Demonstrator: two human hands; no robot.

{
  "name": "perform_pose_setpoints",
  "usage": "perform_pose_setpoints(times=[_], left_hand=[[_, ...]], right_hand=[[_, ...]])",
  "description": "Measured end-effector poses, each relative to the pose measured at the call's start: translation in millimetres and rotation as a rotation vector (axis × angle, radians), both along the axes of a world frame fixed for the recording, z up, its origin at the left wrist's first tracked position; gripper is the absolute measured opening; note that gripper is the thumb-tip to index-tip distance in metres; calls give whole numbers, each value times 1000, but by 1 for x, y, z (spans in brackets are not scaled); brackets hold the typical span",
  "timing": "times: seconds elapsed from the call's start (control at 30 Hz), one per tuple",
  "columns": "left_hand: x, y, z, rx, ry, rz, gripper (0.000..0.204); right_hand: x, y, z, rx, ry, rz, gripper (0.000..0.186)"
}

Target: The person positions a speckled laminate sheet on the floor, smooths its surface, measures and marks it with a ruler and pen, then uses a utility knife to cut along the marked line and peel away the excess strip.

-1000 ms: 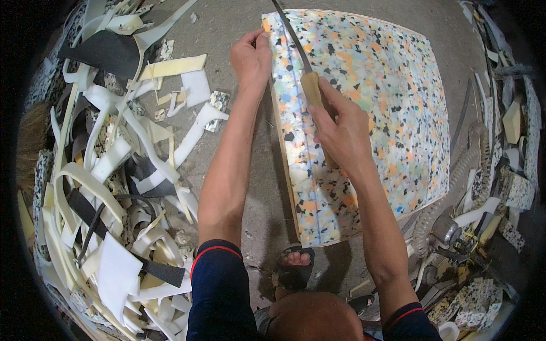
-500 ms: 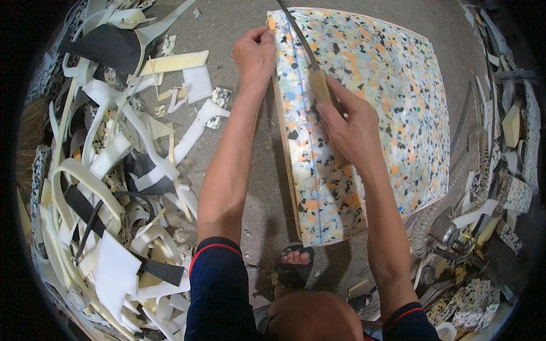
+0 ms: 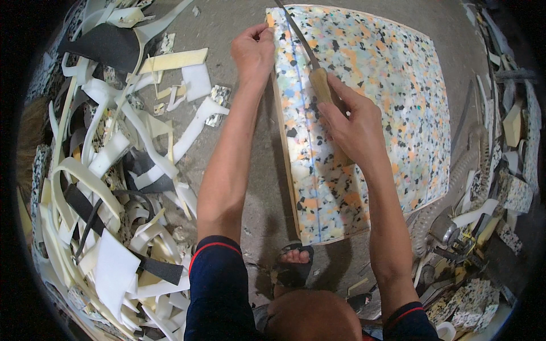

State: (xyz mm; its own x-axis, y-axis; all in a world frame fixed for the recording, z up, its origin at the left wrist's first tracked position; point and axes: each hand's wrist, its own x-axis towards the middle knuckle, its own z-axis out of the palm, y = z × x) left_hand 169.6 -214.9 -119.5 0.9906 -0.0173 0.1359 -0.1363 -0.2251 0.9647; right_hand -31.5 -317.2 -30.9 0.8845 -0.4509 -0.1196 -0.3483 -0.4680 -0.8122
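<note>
The foam (image 3: 392, 108) lies at two o'clock. The left hand (image 3: 253, 55) pinches its eleven-o'clock corner, probably to steady it, while the right hand (image 3: 358, 126) grips the knife (image 3: 320, 83), blade toward eleven.

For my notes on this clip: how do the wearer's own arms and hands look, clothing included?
The left hand and right hand are bare, with no gloves, rings or watch visible. The forearms are uncovered. The left sleeve and right sleeve are dark navy, each with a thin red line near its hem.
</note>
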Motion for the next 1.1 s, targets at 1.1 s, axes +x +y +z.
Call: perform_pose_setpoints(times=[1.1], left_hand=[[2, -6, -5, -101, 0, -4, 26]], right_hand=[[44, -49, 1, 54, -2, 144, 53]])
